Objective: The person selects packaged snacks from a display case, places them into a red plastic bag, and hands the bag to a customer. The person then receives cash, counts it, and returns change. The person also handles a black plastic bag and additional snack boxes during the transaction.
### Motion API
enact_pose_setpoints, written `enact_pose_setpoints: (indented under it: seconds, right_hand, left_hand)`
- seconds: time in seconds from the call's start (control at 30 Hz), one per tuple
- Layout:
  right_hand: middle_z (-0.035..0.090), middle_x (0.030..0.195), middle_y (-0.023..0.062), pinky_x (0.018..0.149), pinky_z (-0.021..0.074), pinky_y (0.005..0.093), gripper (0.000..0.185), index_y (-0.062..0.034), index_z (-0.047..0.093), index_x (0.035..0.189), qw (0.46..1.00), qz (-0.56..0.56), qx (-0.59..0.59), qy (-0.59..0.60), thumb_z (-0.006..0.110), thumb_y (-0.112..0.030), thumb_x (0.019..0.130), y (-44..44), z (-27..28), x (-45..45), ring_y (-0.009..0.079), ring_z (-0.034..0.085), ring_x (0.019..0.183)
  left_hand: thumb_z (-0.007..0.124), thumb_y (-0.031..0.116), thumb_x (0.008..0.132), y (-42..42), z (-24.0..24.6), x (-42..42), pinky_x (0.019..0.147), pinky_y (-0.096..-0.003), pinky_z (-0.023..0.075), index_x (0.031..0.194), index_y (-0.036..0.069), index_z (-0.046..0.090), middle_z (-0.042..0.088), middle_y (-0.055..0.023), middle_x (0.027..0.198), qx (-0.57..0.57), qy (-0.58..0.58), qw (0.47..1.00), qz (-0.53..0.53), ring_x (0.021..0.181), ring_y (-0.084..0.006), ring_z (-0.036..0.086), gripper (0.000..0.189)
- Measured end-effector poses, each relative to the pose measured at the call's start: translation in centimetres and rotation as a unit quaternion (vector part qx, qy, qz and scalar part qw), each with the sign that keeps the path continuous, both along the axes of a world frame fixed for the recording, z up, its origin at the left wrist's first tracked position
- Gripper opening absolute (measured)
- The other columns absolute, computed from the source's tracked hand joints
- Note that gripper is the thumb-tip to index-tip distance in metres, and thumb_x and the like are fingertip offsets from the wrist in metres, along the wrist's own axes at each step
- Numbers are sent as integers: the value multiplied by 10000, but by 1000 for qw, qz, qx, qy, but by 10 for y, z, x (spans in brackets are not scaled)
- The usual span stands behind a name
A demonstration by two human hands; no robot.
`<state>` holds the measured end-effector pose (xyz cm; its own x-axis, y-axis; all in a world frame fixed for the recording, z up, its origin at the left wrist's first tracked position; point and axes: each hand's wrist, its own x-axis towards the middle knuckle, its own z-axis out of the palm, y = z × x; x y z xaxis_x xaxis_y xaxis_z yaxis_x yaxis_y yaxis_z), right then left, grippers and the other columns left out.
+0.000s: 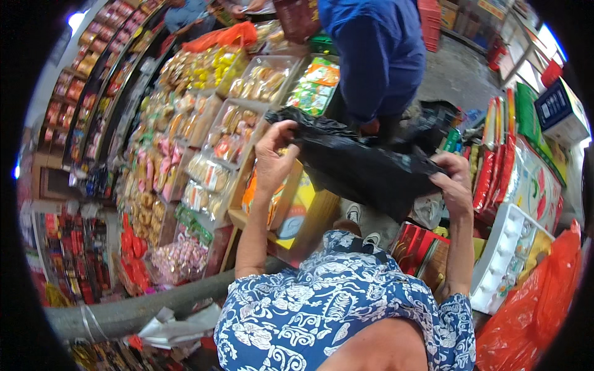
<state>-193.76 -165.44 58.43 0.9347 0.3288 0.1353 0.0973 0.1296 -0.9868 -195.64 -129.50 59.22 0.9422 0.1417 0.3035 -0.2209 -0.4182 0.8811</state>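
Note:
A black plastic bag (362, 162) is stretched out in front of me, hanging loosely between my two hands. My left hand (277, 153) grips its upper left corner, with thumb and fingers pinched on the film. My right hand (452, 178) holds the opposite corner at the right. Whether the bag's mouth is parted cannot be told. Beneath and left of the bag stands an open cardboard box (297, 208) of orange packets. Just beyond the bag, a person in blue clothing (378, 55) stands close by, one hand low near the bag's far edge.
Clear plastic trays of packaged pastries (234, 132) fill the left side, with shelves of goods (93, 88) behind. At right are red packages (494, 157), a white moulded tray (496, 259) and red plastic bags (538, 301). A grey pole (162, 303) crosses the lower left.

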Motion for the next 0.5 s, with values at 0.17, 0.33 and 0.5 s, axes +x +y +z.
enact_pose_setpoints:
  seconds: [0.17, 0.33, 0.5]
  right_hand:
    - [559, 737, -25, 622, 387, 212, 77, 6, 637, 819, 995, 93, 12, -31, 611, -34, 758, 100, -17, 40, 50, 492, 701]
    - [534, 735, -43, 613, 391, 209, 82, 12, 621, 876, 983, 123, 87, -101, 604, -30, 809, 213, -21, 64, 43, 479, 690]
    - [541, 798, 130, 707, 441, 331, 179, 14, 581, 902, 936, 60, 20, -346, 595, 27, 724, 318, -18, 91, 258, 549, 766]
  left_hand:
    - [600, -113, 750, 76, 16, -26, 672, -247, 477, 925, 3, 612, 565, -53, 821, 238, -100, 955, 147, 745, -129, 584, 211]
    - [623, -115, 716, 149, 39, -61, 736, -325, 475, 917, 15, 626, 582, -98, 849, 337, -222, 865, 299, 805, -248, 595, 239]
    - [667, -44, 668, 205, 50, -96, 782, -410, 431, 895, 21, 643, 560, -113, 859, 477, -193, 768, 382, 858, -309, 544, 237]
